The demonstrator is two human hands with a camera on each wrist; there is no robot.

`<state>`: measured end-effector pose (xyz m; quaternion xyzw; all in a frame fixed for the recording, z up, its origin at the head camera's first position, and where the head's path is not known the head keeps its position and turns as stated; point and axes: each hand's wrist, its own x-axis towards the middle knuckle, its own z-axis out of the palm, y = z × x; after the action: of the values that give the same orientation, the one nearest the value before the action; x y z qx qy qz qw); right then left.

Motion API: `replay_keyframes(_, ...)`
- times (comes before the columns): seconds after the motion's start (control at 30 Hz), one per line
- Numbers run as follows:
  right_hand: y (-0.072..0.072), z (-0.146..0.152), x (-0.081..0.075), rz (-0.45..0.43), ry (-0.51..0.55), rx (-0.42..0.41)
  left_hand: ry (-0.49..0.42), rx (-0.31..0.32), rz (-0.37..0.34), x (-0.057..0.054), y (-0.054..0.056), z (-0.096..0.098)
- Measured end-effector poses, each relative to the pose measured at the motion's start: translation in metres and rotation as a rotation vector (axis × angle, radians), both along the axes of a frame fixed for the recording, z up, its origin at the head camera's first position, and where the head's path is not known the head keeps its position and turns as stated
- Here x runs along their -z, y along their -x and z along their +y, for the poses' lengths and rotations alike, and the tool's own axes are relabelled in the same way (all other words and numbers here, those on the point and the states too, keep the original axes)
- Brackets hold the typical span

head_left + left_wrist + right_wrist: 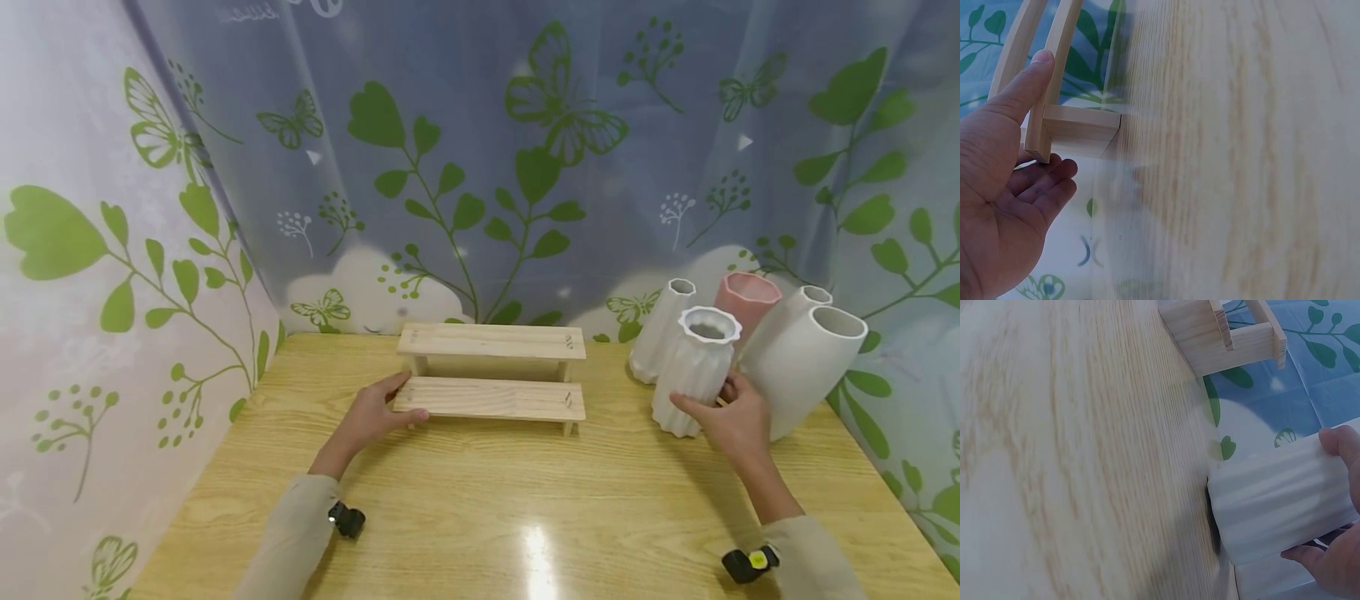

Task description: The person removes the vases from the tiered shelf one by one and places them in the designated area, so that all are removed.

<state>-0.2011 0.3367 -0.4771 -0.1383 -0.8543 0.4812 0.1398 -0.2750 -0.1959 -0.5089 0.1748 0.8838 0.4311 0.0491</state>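
A two-step wooden stand (491,398) stands toward the back middle of the table. At its left end my left hand (378,412) grips the lower step, thumb along the front edge and fingers around the end; the left wrist view shows the thumb (1025,84) on the wood. On the right, my right hand (738,417) holds a white fluted vase (690,379) with a scalloped rim, thumb on the near side and fingers behind, partly hidden. The vase is upright in the head view. Seen from the right wrist, the vase's ribbed side (1285,494) has its base close over the table.
Around the held vase stand a slim white vase (660,333), a pink faceted vase (742,300), another narrow white vase (813,295) and a large smooth white vase (810,367). Patterned curtains (480,167) hang behind and beside the wooden table (480,500).
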Motion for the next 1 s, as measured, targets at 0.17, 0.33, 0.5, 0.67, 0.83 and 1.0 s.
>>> replay_keyframes(0.17,-0.001,0.003,0.003,0.017,0.011,0.007,0.001,-0.003,-0.003,-0.001,-0.001,0.000)
replay_keyframes(0.33,-0.001,0.006,0.005,0.037,0.027,0.001,0.000,0.000,-0.002,-0.002,-0.001,0.000)
replay_keyframes(0.5,-0.002,0.011,0.009,0.043,0.030,-0.019,-0.006,0.000,-0.004,-0.002,-0.001,0.001)
replay_keyframes(0.67,-0.001,0.013,0.011,0.051,0.037,-0.044,0.001,-0.002,0.001,-0.001,0.000,-0.001)
replay_keyframes(0.83,-0.004,0.015,0.009,0.055,0.010,-0.077,0.007,-0.002,-0.006,-0.001,0.001,0.000)
replay_keyframes(1.0,-0.010,0.018,0.004,0.025,-0.009,-0.103,0.038,0.007,-0.007,-0.001,0.002,0.001)
